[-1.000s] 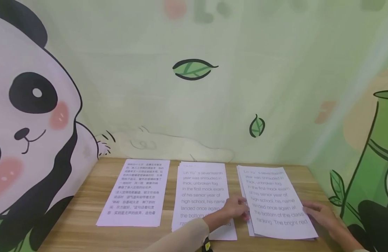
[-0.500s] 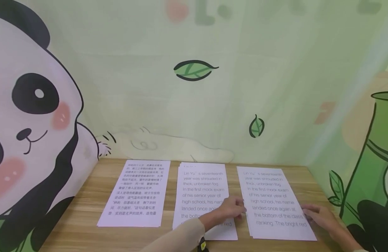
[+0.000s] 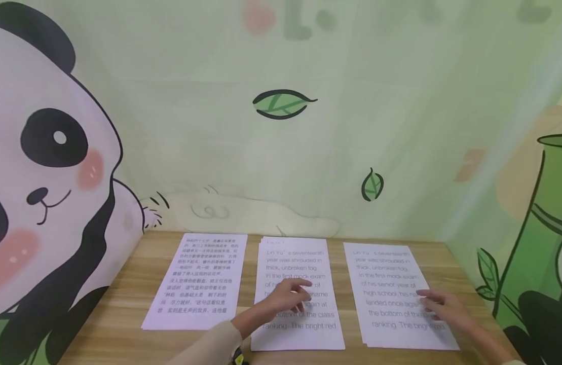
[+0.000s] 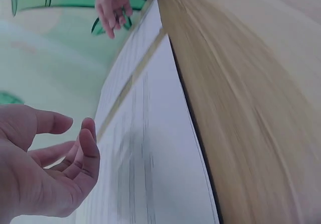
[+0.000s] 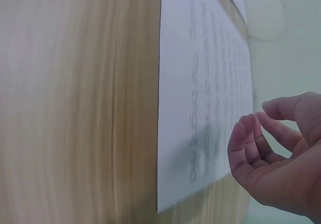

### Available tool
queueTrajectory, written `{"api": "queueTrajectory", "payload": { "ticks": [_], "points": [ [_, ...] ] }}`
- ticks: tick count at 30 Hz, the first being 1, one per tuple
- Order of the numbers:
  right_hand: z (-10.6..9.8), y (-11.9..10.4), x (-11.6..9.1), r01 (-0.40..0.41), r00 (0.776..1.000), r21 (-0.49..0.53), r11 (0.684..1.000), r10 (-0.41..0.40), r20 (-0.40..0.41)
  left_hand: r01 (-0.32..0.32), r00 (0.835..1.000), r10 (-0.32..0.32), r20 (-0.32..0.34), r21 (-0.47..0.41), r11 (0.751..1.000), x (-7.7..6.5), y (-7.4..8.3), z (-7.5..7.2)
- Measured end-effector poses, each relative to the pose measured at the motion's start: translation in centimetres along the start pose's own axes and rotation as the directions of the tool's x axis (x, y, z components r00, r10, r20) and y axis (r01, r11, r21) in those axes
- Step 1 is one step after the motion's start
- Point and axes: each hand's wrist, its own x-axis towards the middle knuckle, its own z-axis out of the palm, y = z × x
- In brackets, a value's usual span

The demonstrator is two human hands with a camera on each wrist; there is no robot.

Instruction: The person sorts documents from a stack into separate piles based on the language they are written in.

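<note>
Three stacks of printed paper lie in a row in the head view. Chinese text covers the left paper stack (image 3: 185, 320). English text is printed on the middle paper stack (image 3: 299, 340) and the right paper stack (image 3: 399, 338). My left hand (image 3: 286, 298) hovers over the middle stack, hiding some words, its fingers loosely bent and holding nothing. Above the right edge of the right stack is my right hand (image 3: 439, 307), also holding nothing. Both wrist views show gaps between the hands and the paper; the right hand (image 5: 281, 158) has its thumb apart from the fingers.
The stacks lie on a wood-grain table (image 3: 121, 304), with strips of bare wood between them. A pale green backdrop (image 3: 194, 126) printed with a panda (image 3: 62, 203), leaves and bamboo (image 3: 531, 228) rises behind and beside the table.
My hands have let go of the right stack's sides, and its sheets now lie more evenly. The left hand has moved left over the middle stack; the right hand has shifted slightly left.
</note>
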Motion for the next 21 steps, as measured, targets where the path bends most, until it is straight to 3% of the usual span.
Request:
{"api": "queueTrajectory", "payload": {
  "ticks": [6, 11, 16, 21],
  "points": [
    [1.9, -2.3, 0.2, 0.035, 0.999, -0.003, 0.999, -0.035, 0.007, -0.002, 0.999, 0.003, -0.052, 0.014, 1.0, -2.1, -2.2, -4.8],
    [3.9, -4.0, 0.6, 0.06, 0.998, 0.023, 0.998, -0.061, 0.036, 0.036, 0.993, -0.033, -0.115, 0.019, 0.999, -3.8, -3.3, -7.7],
    [6.1, -5.5, 0.8, 0.08, 0.993, 0.06, 0.995, -0.084, 0.078, 0.059, 0.985, -0.055, -0.166, 0.023, 0.998, -5.3, -3.7, -9.5],
    [8.0, -7.3, 0.6, 0.101, 0.981, 0.122, 0.987, -0.119, 0.154, 0.081, 0.98, -0.068, -0.185, 0.061, 0.995, -6.1, -4.2, -10.2]
  ]
}}
